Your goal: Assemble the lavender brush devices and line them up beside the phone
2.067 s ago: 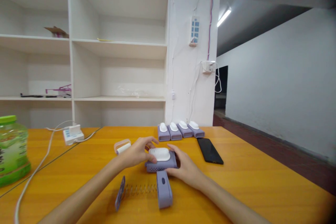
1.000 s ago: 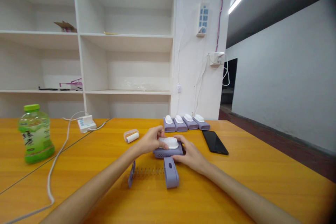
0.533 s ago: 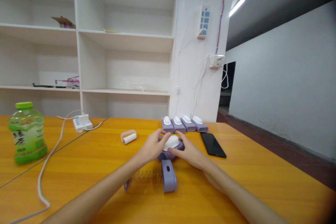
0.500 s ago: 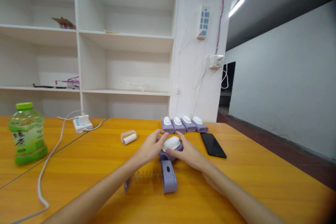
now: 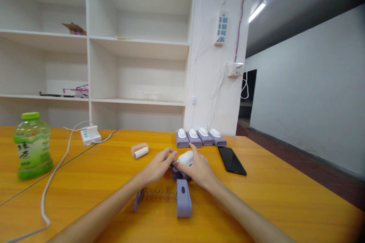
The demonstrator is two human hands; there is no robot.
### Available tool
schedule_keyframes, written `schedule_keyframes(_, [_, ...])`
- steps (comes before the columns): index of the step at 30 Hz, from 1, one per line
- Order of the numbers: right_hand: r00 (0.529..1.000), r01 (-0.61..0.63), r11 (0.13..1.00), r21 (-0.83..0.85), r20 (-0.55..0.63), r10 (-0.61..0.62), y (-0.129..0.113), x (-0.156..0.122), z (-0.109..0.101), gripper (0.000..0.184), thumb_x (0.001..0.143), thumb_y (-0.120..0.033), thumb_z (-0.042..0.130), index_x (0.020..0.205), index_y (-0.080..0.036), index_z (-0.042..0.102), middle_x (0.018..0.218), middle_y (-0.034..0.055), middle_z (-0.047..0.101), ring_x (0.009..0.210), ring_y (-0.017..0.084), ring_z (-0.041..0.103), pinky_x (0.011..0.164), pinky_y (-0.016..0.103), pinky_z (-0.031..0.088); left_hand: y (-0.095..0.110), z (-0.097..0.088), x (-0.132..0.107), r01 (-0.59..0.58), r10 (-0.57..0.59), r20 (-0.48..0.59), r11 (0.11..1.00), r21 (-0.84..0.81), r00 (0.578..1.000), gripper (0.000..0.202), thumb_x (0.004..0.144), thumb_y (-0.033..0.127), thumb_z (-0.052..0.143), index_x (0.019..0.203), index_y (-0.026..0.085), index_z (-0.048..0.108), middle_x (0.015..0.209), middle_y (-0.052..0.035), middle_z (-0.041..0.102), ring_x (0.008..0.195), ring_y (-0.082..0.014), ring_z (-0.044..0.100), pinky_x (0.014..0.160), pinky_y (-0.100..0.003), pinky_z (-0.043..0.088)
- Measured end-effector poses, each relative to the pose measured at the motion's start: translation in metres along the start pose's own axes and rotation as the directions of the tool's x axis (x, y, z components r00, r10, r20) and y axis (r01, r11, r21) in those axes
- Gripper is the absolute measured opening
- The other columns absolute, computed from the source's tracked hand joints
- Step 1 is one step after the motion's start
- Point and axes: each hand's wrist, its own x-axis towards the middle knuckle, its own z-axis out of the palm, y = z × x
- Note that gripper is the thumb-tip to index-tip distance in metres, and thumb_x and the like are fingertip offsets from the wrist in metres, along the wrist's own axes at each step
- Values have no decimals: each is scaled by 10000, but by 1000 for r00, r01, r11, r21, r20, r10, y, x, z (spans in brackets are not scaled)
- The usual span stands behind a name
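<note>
Both hands meet over a purple case with a white rounded top (image 5: 184, 158) on the orange table (image 5: 270, 197). My left hand (image 5: 158, 165) pinches its left end with fingers curled. My right hand (image 5: 199, 167) wraps over its right side, covering most of the purple body. Just in front lie a purple oblong shell (image 5: 183, 198) and a thin metal spring (image 5: 157, 194) joined to a small purple end piece (image 5: 138, 200).
A row of several finished purple cases with white tops (image 5: 199, 138) stands at the table's far edge, a black phone (image 5: 231, 160) right of the hands. A small lint roller (image 5: 140, 150), a white power strip (image 5: 90, 135) with cable and a green bottle (image 5: 32, 145) lie left. White shelves behind.
The case has been turned and tilted between my hands, from lying flat and broadside to end-on. My right hand has closed further over it. The camera has swayed.
</note>
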Motion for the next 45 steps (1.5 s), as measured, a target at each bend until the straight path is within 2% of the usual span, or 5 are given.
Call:
schedule_keyframes(10, [1000,5,1000,14,-31,-4,0,-9,-3,929,763,-707,674,1486,-188,407,1400,192,535,1308,401,494,1083,524,372,-5,-67,6,83,41,-219,846,526,975,333,956,458,467,1127,201,591,1055,-131,691,1036,-299,633,916,-403,438])
schedule_keyframes(15, [917,349,934,73,181,-357,22,-11,-26,1085,712,-668,763,1566,-236,252,1596,121,313,1495,315,237,1222,478,210,-34,-103,-13,113,45,-184,641,759,982,228,894,280,555,1075,190,660,1119,-147,633,1118,-327,551,975,-435,391])
schedule_keyframes(23, [896,433,900,-53,135,-423,29,-8,-39,784,751,-541,795,1402,-230,488,1399,122,534,1309,316,482,1136,474,363,-50,-97,-12,142,-6,-156,449,882,988,217,914,209,490,1033,153,663,1185,-173,584,1132,-327,527,943,-431,402])
schedule_keyframes(31, [851,514,853,-94,184,-492,14,-2,-24,919,715,-569,816,1477,-252,412,1507,115,428,1394,323,382,1181,492,302,-45,-75,0,157,-78,-136,444,882,988,320,853,61,490,1154,108,588,1177,-184,640,1110,-290,587,952,-371,417])
schedule_keyframes(45, [949,286,954,-95,163,-268,36,-5,-28,1045,705,-647,769,1539,-216,310,1481,156,485,1330,360,474,1099,509,352,-47,-103,-13,221,-166,-152,577,786,974,319,839,193,538,1133,188,663,1198,-142,714,1109,-300,669,925,-355,471])
